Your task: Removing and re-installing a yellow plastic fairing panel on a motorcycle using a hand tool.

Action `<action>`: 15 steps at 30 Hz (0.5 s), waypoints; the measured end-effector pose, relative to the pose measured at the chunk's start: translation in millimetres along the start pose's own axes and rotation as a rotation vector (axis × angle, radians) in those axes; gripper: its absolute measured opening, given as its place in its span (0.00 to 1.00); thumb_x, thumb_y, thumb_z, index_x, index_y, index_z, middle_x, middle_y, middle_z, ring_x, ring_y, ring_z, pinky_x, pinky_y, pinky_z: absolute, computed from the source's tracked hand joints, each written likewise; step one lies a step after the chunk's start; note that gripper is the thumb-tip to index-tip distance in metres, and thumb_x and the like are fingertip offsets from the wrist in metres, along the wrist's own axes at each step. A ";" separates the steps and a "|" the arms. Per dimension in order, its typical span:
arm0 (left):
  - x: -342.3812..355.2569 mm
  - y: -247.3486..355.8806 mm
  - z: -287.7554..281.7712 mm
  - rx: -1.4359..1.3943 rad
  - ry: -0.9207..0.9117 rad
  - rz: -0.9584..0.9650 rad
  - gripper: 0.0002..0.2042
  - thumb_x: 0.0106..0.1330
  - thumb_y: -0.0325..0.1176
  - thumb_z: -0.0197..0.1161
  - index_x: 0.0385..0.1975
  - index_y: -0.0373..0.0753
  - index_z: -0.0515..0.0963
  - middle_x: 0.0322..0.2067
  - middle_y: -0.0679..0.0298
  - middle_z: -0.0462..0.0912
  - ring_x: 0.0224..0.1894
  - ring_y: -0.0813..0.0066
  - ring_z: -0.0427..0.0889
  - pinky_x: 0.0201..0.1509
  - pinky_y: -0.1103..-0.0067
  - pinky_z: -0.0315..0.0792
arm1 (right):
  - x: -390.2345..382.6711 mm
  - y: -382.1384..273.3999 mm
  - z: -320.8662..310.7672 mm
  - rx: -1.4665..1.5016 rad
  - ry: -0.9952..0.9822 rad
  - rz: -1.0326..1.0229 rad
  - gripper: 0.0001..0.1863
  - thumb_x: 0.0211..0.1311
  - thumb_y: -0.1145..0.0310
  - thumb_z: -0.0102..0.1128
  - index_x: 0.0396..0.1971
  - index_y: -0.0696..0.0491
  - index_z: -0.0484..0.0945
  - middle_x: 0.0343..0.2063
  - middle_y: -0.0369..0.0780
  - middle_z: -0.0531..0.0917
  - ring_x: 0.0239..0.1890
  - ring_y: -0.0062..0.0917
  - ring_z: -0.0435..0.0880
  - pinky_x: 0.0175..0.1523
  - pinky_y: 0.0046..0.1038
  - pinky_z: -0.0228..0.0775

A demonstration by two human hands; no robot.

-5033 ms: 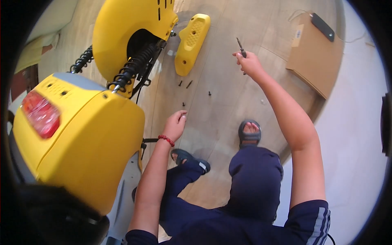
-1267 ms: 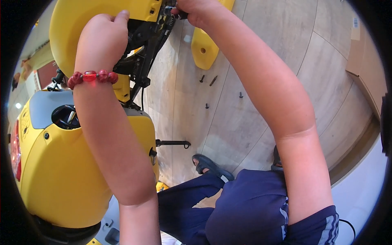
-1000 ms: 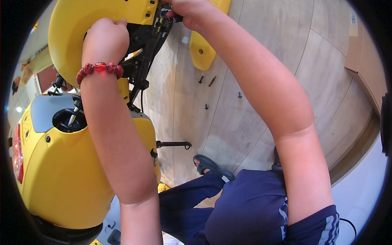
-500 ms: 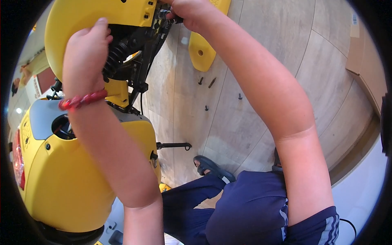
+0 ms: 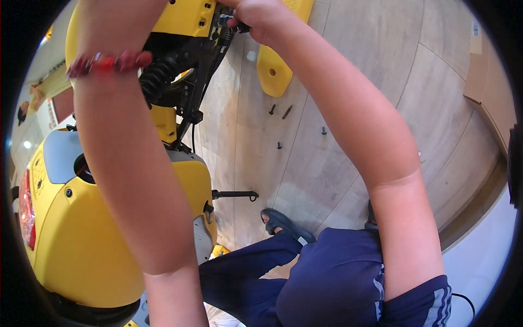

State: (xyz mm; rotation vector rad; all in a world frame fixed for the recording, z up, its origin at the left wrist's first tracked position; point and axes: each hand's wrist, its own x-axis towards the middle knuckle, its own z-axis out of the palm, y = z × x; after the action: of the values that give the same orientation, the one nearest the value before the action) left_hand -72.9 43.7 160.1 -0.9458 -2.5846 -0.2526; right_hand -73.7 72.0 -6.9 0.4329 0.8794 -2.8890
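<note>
A yellow motor scooter or similar small vehicle fills the left side, with yellow body panels (image 5: 87, 240) and a black coil spring (image 5: 159, 79) under an upper yellow panel (image 5: 182, 22). My right hand (image 5: 261, 19) is closed at the top beside a black frame bar, against a small metal fitting (image 5: 222, 20). Something dark pokes out from under its fingers; its kind is unclear. My left hand (image 5: 122, 22) reaches over the upper yellow panel. A red beaded bracelet (image 5: 109, 64) circles its wrist, and its fingers lie beyond the top edge.
Several bolts (image 5: 272, 109) lie on the wood-look floor (image 5: 245, 158). Close by is a loose yellow part (image 5: 273, 73) with a hole. A black bar (image 5: 234, 194) sticks out from the body. At right stands a cardboard box (image 5: 487, 103); my sandalled foot (image 5: 283, 223) is below.
My left hand has moved up and forward, so its fingers have left the picture. My right hand stays at the same fitting. The whole view has shifted slightly.
</note>
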 end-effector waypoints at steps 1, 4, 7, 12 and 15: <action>1.6 4.4 4.9 0.009 -0.115 -0.074 0.09 0.58 0.26 0.58 0.37 0.34 0.81 0.36 0.51 0.83 0.43 0.62 0.81 0.52 0.73 0.72 | 0.0 -1.4 1.0 0.006 0.001 -0.005 0.11 0.62 0.66 0.60 0.39 0.55 0.72 0.25 0.35 0.78 0.15 0.16 0.67 0.19 0.19 0.60; 9.3 -23.5 25.9 0.249 -0.270 -0.005 0.10 0.55 0.25 0.59 0.36 0.35 0.82 0.35 0.53 0.83 0.44 0.61 0.80 0.53 0.72 0.71 | 5.5 -0.1 6.0 -0.012 0.045 0.005 0.10 0.61 0.65 0.61 0.36 0.54 0.73 0.24 0.35 0.78 0.16 0.16 0.69 0.19 0.19 0.60; 4.1 -10.1 34.5 0.654 -0.420 0.260 0.11 0.52 0.27 0.60 0.36 0.40 0.83 0.40 0.60 0.82 0.50 0.64 0.76 0.60 0.70 0.65 | 14.3 9.9 -0.8 -0.001 0.006 -0.023 0.09 0.60 0.65 0.62 0.34 0.53 0.74 0.21 0.34 0.77 0.15 0.16 0.69 0.18 0.19 0.60; 20.6 -23.0 35.1 0.937 -0.732 0.423 0.15 0.54 0.44 0.63 0.40 0.49 0.83 0.57 0.62 0.73 0.65 0.66 0.61 0.71 0.65 0.46 | 19.4 19.6 -4.5 0.101 -0.065 -0.032 0.06 0.60 0.67 0.62 0.31 0.52 0.75 0.19 0.32 0.76 0.12 0.15 0.68 0.17 0.18 0.58; 29.2 -21.1 32.7 1.017 -0.904 0.430 0.23 0.54 0.53 0.63 0.49 0.51 0.79 0.61 0.62 0.69 0.69 0.61 0.55 0.73 0.61 0.41 | 19.7 19.8 -6.9 0.131 -0.081 -0.038 0.06 0.59 0.68 0.61 0.31 0.53 0.74 0.20 0.33 0.76 0.14 0.16 0.70 0.17 0.18 0.58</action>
State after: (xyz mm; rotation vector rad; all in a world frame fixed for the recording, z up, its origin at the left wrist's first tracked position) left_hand -116.5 54.3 141.3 -1.2619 -2.4515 1.7596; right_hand -87.5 59.3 -28.7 0.3103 0.6975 -2.9859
